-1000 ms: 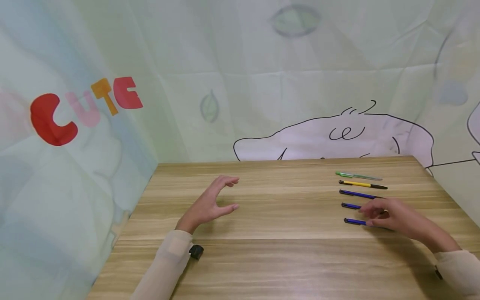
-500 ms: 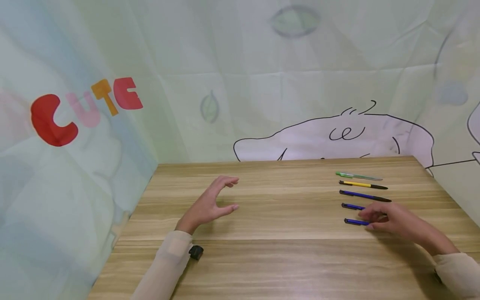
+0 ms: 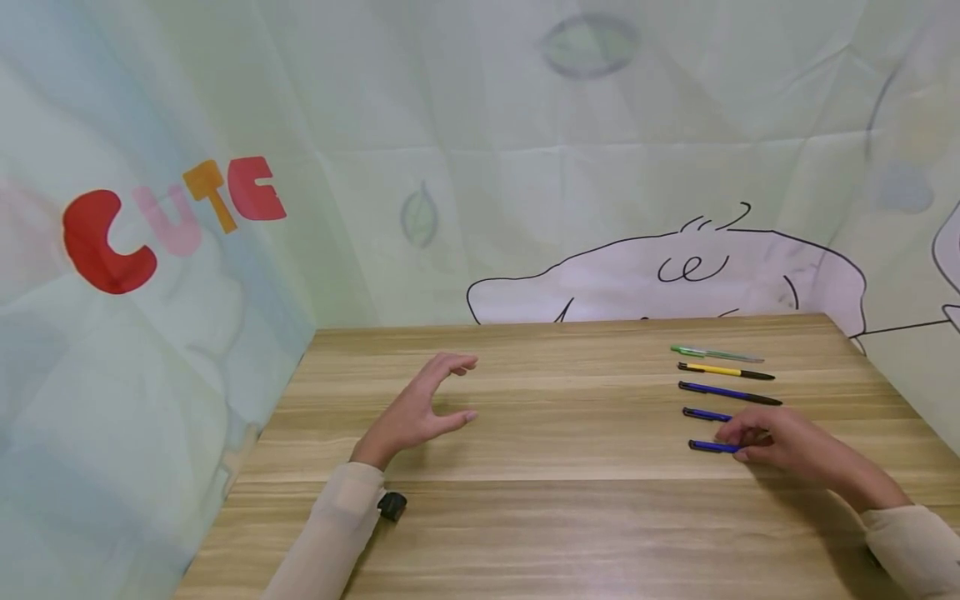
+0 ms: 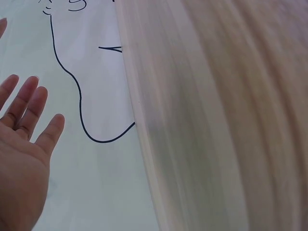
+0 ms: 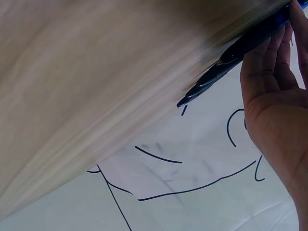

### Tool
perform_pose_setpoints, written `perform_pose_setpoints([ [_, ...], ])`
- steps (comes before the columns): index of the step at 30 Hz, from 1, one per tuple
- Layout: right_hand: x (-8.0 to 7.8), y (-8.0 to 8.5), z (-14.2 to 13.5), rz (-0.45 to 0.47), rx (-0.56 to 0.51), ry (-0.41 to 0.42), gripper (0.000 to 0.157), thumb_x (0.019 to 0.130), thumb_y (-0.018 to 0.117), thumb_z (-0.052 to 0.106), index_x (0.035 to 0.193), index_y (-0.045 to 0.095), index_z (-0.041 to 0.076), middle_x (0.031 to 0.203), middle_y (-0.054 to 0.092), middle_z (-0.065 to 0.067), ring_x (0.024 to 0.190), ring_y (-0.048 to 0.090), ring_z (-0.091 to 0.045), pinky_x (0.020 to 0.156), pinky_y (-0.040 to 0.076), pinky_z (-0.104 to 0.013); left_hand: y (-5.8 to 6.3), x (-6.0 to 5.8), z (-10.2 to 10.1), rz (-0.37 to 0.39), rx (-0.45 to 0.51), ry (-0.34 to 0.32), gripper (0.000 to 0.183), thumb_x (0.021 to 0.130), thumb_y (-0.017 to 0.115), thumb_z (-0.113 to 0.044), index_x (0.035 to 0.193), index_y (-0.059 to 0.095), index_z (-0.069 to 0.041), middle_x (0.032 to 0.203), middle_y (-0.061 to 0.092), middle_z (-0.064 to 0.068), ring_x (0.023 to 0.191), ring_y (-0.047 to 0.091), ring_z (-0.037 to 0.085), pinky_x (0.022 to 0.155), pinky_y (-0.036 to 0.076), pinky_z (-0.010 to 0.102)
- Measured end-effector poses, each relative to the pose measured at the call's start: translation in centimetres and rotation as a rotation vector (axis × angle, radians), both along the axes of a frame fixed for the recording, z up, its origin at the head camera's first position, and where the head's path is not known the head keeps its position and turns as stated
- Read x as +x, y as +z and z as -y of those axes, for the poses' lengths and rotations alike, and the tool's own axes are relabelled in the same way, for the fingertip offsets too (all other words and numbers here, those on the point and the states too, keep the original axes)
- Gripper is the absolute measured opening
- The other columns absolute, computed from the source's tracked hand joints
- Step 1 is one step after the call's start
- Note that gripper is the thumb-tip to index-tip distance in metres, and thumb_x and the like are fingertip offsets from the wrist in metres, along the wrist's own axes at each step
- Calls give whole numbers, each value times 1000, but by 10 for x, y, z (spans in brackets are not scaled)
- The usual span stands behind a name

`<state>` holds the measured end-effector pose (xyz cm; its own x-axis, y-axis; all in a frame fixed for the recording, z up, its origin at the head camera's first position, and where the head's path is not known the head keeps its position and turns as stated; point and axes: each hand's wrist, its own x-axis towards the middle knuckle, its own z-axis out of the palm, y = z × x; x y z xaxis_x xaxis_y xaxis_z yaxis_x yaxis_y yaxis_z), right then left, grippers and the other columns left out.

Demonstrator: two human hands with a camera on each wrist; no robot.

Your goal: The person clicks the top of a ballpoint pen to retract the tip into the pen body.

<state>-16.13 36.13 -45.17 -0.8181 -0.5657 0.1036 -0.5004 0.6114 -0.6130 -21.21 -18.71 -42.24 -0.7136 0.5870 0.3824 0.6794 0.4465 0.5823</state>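
Near the table's right side, my right hand (image 3: 798,446) has its thumb and curled fingers at the nearest blue pen (image 3: 712,447), pinching it along its barrel; the hand hides the pen's far end. Just behind lies a second blue pen (image 3: 703,413), partly covered by the fingers. A third blue pen (image 3: 727,392) with a dark grip lies fully in sight. In the right wrist view, dark pen tips (image 5: 209,74) overlap in a row beside the palm. My left hand (image 3: 412,408) hovers at the left, thumb and fingers spread apart, holding nothing.
Farther back in the same row lie a yellow pen (image 3: 723,371) with a black end and a clear green pen (image 3: 716,354). The wooden table (image 3: 570,517) meets a printed cloth backdrop (image 3: 450,108) at its back edge.
My right hand has shifted slightly toward the near side, uncovering the dark end of the third blue pen. The left hand and the row of pens stay in place.
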Motion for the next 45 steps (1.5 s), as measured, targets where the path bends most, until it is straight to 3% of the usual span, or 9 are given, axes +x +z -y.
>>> perform_pose_setpoints([
  [6,1,1,0,-14,28,-18,20,86,78,3,104,73,12,93,70,10,86,63,-1,71,55,-20,0,0,0,-8,-4,4,72,90,79,-29,152,42,-23,144,51,5,127,50,22,106,44,57],
  [11,1,2,0,-41,51,-25,17,88,77,7,103,72,14,91,67,16,84,59,5,69,53,-20,1,0,-1,13,-4,5,72,90,79,-29,152,42,-23,144,50,7,128,50,25,107,44,57],
  [19,2,6,3,-73,55,-29,12,93,74,11,102,73,17,91,69,12,86,60,3,71,53,-21,3,0,-5,12,-1,7,71,90,79,-29,151,43,-23,145,50,4,128,50,23,107,43,58],
  [33,-1,18,13,-126,-1,-49,18,93,71,3,106,71,15,91,68,10,82,58,1,66,50,-22,9,-4,-16,-28,22,-3,71,89,80,-27,150,44,-21,145,51,2,127,51,25,107,44,57],
  [40,-3,30,22,-12,-12,-130,14,98,67,12,111,71,14,99,71,3,88,62,-1,70,53,-24,14,-6,-24,-40,26,-12,72,89,79,-26,151,43,-20,146,51,7,128,51,23,109,44,51],
  [45,-4,37,30,66,-58,-173,19,101,65,19,118,69,11,105,70,-2,93,62,-5,71,54,-26,17,-8,-31,-41,37,-19,71,89,79,-27,150,44,-20,146,51,6,127,52,24,110,44,48],
])
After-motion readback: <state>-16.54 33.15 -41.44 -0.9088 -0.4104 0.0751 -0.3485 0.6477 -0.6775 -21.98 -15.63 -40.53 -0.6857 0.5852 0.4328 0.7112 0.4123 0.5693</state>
